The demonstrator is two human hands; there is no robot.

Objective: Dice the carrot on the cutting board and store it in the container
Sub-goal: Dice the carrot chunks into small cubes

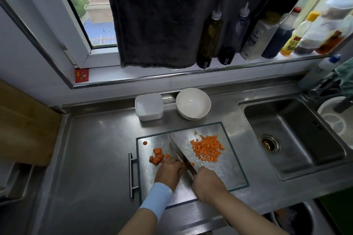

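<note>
My right hand (205,179) grips the broad steel cleaver (178,151). My left hand (170,170) has curled fingers, holding what I cannot tell. Uncut orange carrot chunks (157,157) lie just beyond-left of them, the blade right alongside.

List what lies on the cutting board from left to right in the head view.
First the lone carrot slice → uncut carrot chunks → knife → pile of diced carrot.

Left grip (170,170) presses down with curled fingers (178,167); right grip (205,179) clenches beside it, forearms converging.
</note>
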